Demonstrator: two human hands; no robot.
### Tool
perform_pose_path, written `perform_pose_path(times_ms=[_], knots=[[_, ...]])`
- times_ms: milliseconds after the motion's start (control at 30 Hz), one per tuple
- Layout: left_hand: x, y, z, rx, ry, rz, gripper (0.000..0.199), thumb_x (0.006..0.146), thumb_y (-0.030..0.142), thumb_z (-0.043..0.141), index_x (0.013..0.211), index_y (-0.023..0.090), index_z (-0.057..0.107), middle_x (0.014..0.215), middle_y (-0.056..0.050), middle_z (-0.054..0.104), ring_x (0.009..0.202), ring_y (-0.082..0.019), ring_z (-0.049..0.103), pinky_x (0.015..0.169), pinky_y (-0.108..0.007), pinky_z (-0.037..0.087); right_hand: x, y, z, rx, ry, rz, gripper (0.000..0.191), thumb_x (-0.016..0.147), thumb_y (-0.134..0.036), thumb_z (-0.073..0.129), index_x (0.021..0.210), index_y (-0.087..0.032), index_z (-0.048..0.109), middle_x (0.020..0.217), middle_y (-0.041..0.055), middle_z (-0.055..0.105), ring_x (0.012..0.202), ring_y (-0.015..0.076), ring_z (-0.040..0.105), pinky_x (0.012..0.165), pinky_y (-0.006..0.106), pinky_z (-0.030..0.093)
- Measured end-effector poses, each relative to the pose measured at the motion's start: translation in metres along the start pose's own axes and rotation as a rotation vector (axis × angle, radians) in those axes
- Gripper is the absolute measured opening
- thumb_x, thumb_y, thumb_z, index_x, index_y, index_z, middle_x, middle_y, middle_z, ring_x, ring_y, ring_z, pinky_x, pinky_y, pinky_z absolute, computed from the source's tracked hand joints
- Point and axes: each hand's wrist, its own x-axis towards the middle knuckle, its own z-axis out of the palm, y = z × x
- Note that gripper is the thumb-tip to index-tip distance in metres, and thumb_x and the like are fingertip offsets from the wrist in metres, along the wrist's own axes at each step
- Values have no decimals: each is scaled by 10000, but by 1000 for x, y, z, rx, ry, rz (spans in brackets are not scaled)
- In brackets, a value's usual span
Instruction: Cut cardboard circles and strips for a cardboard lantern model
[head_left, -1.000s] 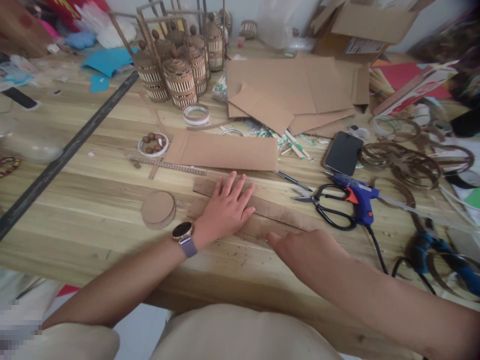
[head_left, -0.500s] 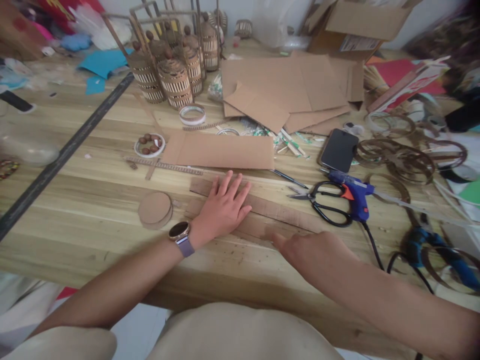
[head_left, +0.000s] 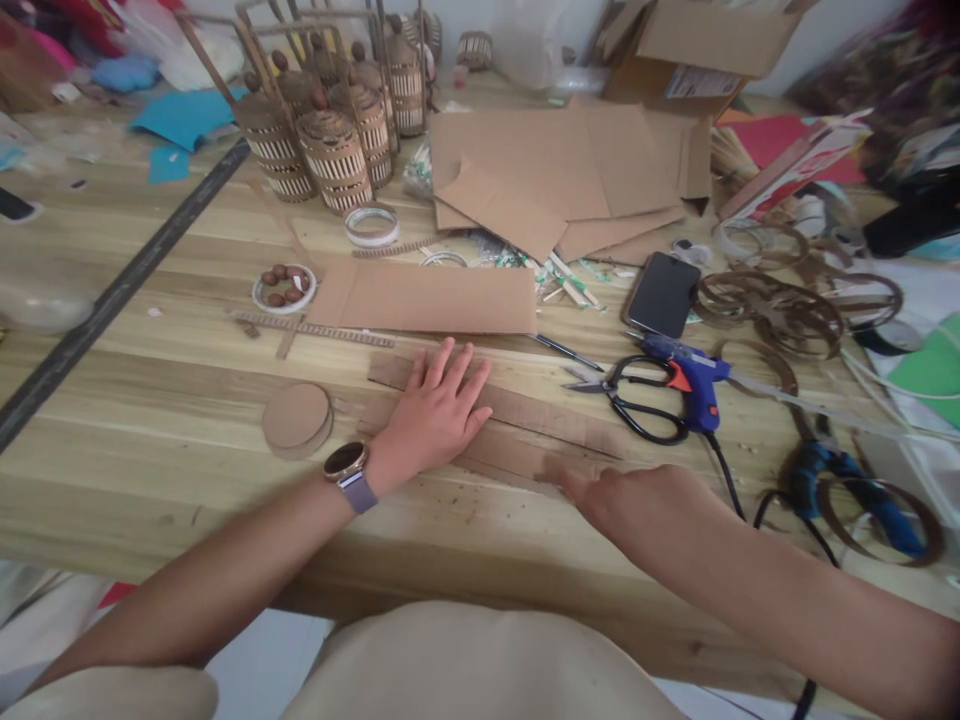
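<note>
My left hand [head_left: 439, 410], with a watch on its wrist, lies flat with fingers spread on two thin brown strips. The upper strip [head_left: 555, 418] runs out to the right from under the fingers, and the lower strip [head_left: 499, 455] lies just in front of it. At the right part of the lower strip is my right hand [head_left: 611, 495], its index finger reaching to the strip and the other fingers curled under, where anything held is hidden. A cardboard rectangle [head_left: 442, 298] lies just beyond my left hand. Cardboard discs [head_left: 296, 417] lie to its left.
To the right are black-handled scissors [head_left: 645, 400], a blue glue gun [head_left: 701, 385], a phone [head_left: 663, 295], pliers [head_left: 855, 480] and brown rings. A pen [head_left: 568, 352] lies near the scissors. Small bamboo lanterns [head_left: 334, 155] and cardboard sheets [head_left: 555, 165] stand or lie behind.
The whole view has shifted slightly, so the table items appear further left. My left hand stays flat on the strips; my right hand remains by the lower strip with little visible change.
</note>
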Motion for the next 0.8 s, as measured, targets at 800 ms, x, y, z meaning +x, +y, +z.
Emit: perform_pose_path(times_ms=[800], knots=[[-1,-1,2,30,12,8,581,1059,415,373,1538,89,425,1620,-223,362,1525,-448,231,1195,-668,247,-36,23,32,-87,21,30,618,728,85,526,1248,-236,618,677,22,707,533,198,689,412,246,213]])
